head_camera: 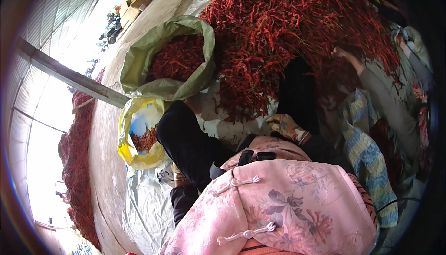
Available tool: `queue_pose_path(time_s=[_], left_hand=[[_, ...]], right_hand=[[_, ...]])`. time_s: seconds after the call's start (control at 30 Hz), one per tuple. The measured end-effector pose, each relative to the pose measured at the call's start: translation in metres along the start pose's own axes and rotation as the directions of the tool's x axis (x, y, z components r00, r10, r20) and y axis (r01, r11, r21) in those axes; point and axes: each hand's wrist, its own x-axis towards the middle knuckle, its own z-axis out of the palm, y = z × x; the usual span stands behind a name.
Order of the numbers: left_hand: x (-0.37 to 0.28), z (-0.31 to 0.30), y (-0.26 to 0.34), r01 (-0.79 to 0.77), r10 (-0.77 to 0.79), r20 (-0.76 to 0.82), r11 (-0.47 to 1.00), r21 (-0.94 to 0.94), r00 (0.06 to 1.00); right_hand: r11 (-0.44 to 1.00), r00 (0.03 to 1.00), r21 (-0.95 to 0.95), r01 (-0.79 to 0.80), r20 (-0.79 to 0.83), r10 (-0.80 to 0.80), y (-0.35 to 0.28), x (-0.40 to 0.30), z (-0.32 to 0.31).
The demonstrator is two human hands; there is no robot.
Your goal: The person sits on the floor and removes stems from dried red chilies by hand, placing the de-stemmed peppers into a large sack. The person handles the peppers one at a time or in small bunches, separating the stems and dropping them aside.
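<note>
My right hand [287, 126], in a patterned glove, is by my lap just below the near edge of a large heap of dried red chillies [268, 28]. Its fingers look curled; what is under them is hidden. At the left, my left hand [179, 175] is mostly hidden behind my bent leg, with only part of a patterned glove and the wrist showing. Near that knee a yellow-rimmed bag [127, 148] holds a few chillies. Beyond it stands a wide green woven sack [134, 60], its mouth open and chillies inside.
A co-worker's bare hand [345, 54] reaches to the heap from the right. A blue-and-cream striped woven sack [369, 154] lies to my right. A plastic sheet [148, 202] is at the lower left. Farther off are a long chilli pile [78, 171], a metal beam [73, 74] and cardboard boxes [130, 14].
</note>
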Motion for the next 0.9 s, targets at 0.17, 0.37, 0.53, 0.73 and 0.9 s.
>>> queue_pose_path(time_s=[0.17, 0.37, 0.53, 0.73, 0.9], left_hand=[[-0.007, -0.008, -0.005, 0.007, -0.007, -0.018, 1.000, -0.006, 1.000], [-0.014, -0.014, -0.021, 0.037, -0.038, -0.040, 0.999, -0.024, 0.998], [-0.018, -0.008, -0.022, 0.051, -0.052, -0.040, 0.999, -0.012, 0.998], [-0.011, 0.018, 0.001, -0.058, 0.058, 0.002, 0.994, 0.089, 0.998], [0.002, 0.072, 0.074, -0.421, 0.396, 0.145, 0.872, 0.249, 0.907]], right_hand=[[0.994, 0.999, -0.107, 0.010, 0.033, -0.007, -0.014, -0.003, -0.003], [0.997, 0.984, -0.071, -0.040, 0.168, 0.052, -0.027, -0.003, -0.001], [0.986, 0.950, -0.093, -0.140, 0.269, 0.160, -0.052, 0.013, -0.002], [0.992, 0.944, -0.127, -0.023, 0.324, 0.063, -0.055, 0.062, -0.011], [0.924, 0.944, -0.360, 0.129, 0.329, -0.004, -0.046, 0.088, -0.022]])
